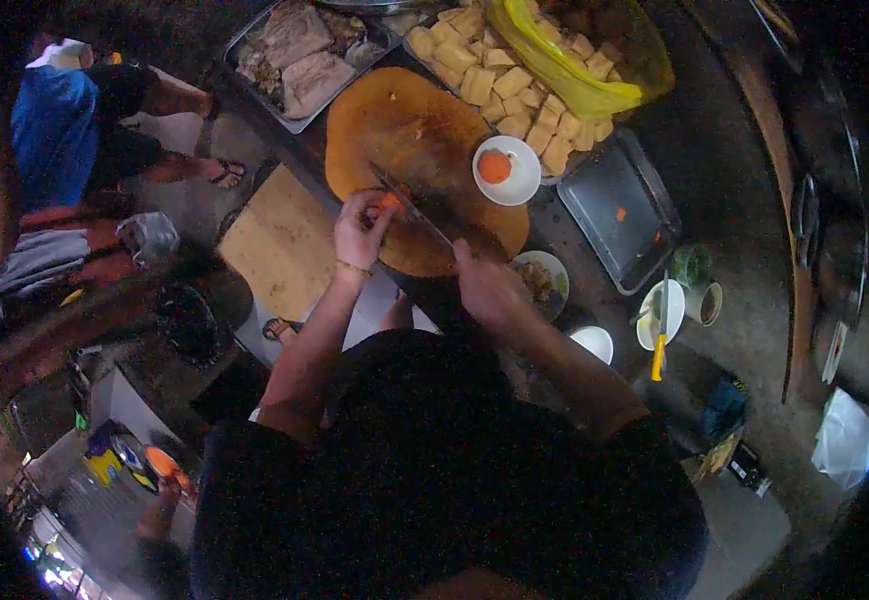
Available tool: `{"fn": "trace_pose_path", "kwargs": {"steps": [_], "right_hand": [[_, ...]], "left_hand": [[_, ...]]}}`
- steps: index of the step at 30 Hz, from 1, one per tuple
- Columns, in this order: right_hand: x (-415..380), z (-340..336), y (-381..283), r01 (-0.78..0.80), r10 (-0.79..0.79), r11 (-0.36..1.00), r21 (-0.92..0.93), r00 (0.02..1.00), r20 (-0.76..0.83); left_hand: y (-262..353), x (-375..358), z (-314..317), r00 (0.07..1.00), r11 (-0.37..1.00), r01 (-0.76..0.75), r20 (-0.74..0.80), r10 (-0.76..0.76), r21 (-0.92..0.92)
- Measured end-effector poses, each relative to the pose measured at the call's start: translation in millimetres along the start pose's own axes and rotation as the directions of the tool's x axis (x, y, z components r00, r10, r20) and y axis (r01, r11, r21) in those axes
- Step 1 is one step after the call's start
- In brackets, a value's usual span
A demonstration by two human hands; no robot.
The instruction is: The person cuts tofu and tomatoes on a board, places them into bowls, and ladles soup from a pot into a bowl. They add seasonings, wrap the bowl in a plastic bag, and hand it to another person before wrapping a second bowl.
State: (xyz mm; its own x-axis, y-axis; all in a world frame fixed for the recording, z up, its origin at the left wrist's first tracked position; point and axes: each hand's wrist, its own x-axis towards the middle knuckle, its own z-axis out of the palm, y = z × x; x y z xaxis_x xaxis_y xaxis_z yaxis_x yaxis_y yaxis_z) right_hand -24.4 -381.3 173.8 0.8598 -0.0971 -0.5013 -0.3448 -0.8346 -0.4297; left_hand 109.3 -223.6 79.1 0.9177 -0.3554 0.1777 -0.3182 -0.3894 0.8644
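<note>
On the round wooden board, my left hand holds a small orange piece with bent fingers. My right hand is wrapped round the handle of a knife, whose blade slants up and left across the board, against the orange piece. A white bowl with something round and orange in it stands at the board's right side.
Beyond the board are a tray of meat and many tofu-like blocks under a yellow bag. To the right lie a metal tray and a yellow-handled knife. Another person is at the left.
</note>
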Motion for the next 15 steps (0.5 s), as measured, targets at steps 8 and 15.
{"fn": "trace_pose_path", "kwargs": {"steps": [8,15], "right_hand": [[41.5,51.0,2.1,0.001,-0.001,0.99,0.142,1.0,-0.005],[32.4,59.3,15.1,0.123,-0.053,0.95,0.286,0.969,-0.241]], "left_hand": [[-34.9,-4.2,8.5,0.996,0.996,0.081,0.034,-0.08,-0.033],[-7.9,-4.1,0.3,0.953,0.923,0.274,0.208,-0.222,-0.27]]}}
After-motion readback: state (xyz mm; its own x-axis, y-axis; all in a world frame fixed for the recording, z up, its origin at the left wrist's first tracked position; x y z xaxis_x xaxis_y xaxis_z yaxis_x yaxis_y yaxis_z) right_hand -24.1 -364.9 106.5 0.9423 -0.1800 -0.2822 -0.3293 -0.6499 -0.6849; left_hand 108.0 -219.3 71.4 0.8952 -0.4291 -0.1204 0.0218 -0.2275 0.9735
